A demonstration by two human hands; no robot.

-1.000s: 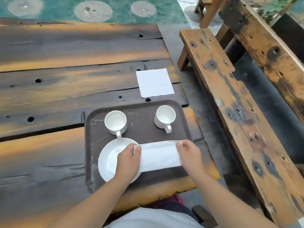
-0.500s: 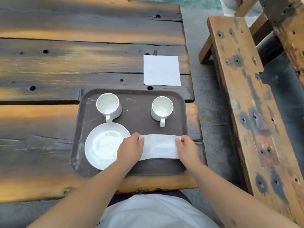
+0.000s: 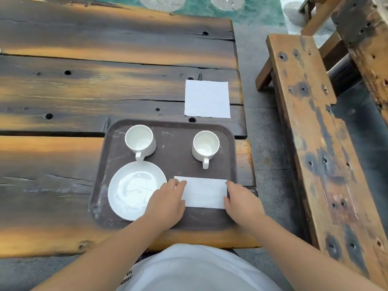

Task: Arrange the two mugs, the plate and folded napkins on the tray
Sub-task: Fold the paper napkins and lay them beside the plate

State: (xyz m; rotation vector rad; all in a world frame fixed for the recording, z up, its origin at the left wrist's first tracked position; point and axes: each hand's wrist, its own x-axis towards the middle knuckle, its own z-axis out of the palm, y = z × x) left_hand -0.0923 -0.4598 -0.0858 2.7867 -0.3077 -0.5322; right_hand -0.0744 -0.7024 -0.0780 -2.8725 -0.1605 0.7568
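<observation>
fingers (image 3: 178, 183) of my left hand (image 3: 165, 202) and right hand (image 3: 241, 200) lie flat, pinning the folded napkin (image 3: 204, 193) onto the tray (image 3: 174, 127) beside mugs and plate (image 3: 130, 190); the second napkin (image 3: 206, 98) is left unfolded on the table (image 3: 105, 91).

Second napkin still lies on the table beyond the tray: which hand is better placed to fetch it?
Probably right. The unfolded napkin lies past the tray's far right corner, in line with the right hand; the left hand would cross over the right mug.

Both hands (image 3: 168, 203) (image 3: 241, 201) flat, palms down, forearms extended.
</observation>
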